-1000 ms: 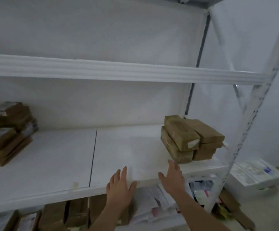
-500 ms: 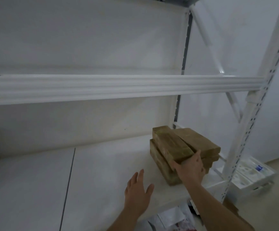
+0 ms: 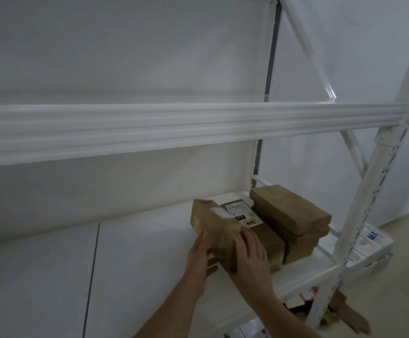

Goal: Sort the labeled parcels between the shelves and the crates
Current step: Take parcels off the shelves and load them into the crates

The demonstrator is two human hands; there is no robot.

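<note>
parcel sits tilted between your hands on the shelf, your left hand flat against its left side with fingers straight, your right hand curled over its near top end. just right of that hand, a labeled parcel and a brown stack.
</note>
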